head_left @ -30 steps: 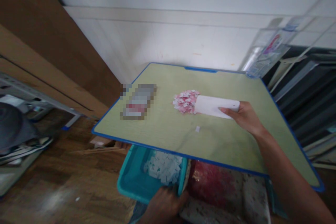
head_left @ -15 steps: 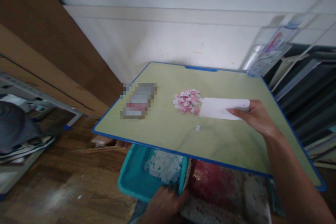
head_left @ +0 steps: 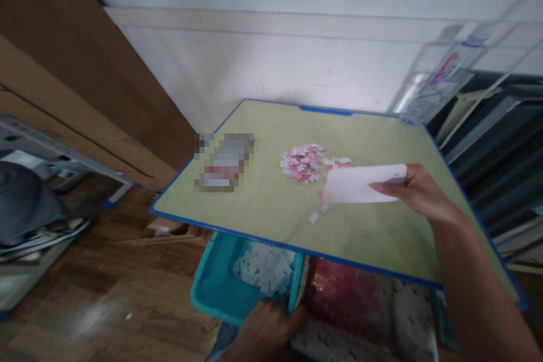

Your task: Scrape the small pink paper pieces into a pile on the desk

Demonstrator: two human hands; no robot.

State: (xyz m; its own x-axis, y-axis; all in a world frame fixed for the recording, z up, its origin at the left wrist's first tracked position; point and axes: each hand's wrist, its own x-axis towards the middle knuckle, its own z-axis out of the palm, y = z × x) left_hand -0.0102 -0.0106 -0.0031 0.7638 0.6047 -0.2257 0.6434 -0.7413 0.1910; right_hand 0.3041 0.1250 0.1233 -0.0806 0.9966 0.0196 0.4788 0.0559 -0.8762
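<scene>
My right hand (head_left: 418,189) grips one end of a flat white scraper (head_left: 360,184), thumb on its upper face. The scraper is tilted over the table, its far end among small pink and white paper pieces. Left of it lies a heap of these pieces (head_left: 302,162). A few strays lie behind the scraper, and a loose white piece (head_left: 313,218) rests nearer the front edge. Below the table, my left hand (head_left: 269,325) is closed on the near right rim of a teal basin (head_left: 203,288). White pieces (head_left: 265,266) fill part of the basin.
On the left of the yellow-green, blue-edged table (head_left: 254,215) lies a blurred-out object (head_left: 227,162). A plastic bottle (head_left: 445,82) stands at the back right corner. Below the front edge is a red-stained surface (head_left: 339,294). A cardboard panel (head_left: 106,85) rises at left.
The scraper has come slightly nearer and tilted. Several pieces now show behind its far end, and others by its front corner. My left hand and the basin have hardly moved.
</scene>
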